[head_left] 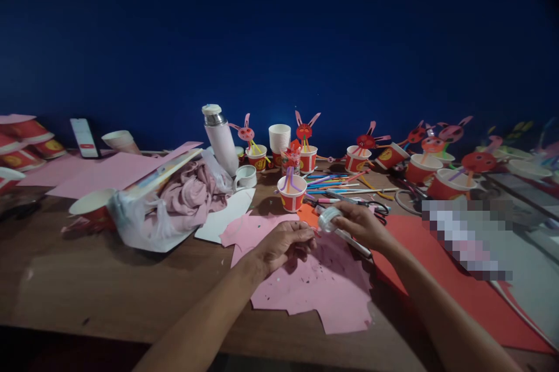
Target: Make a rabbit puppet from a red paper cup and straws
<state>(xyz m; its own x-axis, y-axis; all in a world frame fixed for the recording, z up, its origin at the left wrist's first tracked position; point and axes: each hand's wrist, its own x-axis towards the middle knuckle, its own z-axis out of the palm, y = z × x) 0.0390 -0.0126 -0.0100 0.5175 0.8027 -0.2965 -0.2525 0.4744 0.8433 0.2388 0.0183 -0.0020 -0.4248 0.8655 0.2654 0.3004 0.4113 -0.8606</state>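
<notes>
My right hand (360, 226) grips a small roll of clear tape (328, 219) between thumb and fingers. Just left of the roll, my left hand (286, 244) has its thumb and fingers pressed together; whatever is in them is too small to make out. Both hands are above a cut, marked sheet of pink paper (314, 290). Right behind them stands a red and white paper cup (292, 194) with purple and orange pipe cleaners bent inside it. A piece of orange paper (309, 216) lies partly hidden behind the hands.
Red paper (441, 279) covers the right side. Scissors (375, 206) and pipe cleaners (336, 183) lie behind my right hand. Cups with paper animal heads (304, 132) line the back. A thermos (220, 142), a mug (245, 176) and a plastic bag (144, 220) are left.
</notes>
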